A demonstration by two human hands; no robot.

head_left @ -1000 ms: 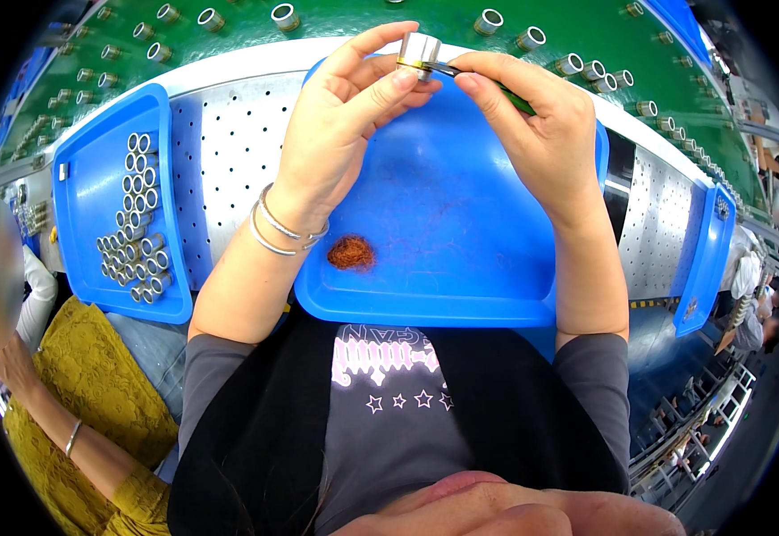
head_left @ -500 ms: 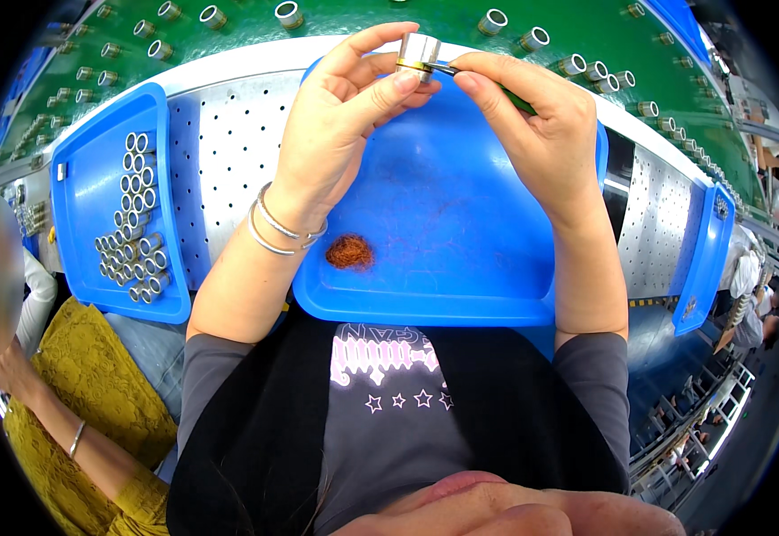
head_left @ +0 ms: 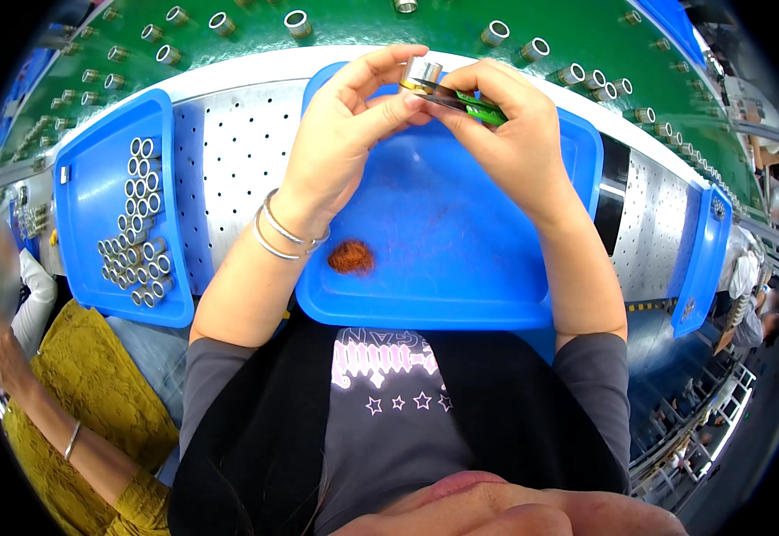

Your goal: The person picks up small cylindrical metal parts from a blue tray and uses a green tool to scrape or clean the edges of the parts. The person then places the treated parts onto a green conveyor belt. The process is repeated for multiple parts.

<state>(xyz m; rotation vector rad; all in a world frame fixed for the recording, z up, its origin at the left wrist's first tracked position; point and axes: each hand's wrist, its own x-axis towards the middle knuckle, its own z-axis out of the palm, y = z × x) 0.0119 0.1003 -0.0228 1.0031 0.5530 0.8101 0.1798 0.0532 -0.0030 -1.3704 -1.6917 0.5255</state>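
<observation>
Above the far edge of the blue tray (head_left: 443,295), my left hand (head_left: 345,125) pinches a short silvery metal sleeve (head_left: 423,70) between thumb and fingers. A yellowish band runs round the sleeve's lower part. My right hand (head_left: 519,134) is closed around green-handled snips (head_left: 486,111). Their two dark, pointed blades are spread a little and reach the sleeve by the yellow band. Some of my right fingers are hidden behind the hand. Near the tray's left side lies a reddish-brown tangle of fine wire or thread (head_left: 351,257).
A second blue tray (head_left: 86,205) on the left holds many metal sleeves (head_left: 144,205). Perforated metal plate (head_left: 247,134) lies between the trays. Beyond the white rim, more sleeves stand on a green surface (head_left: 407,27). A co-worker's arm (head_left: 59,420) is at lower left.
Both hands have come slightly nearer, with the sleeve lower. My right hand has moved left and turned, so the snips' spread blades and green handle now show more.
</observation>
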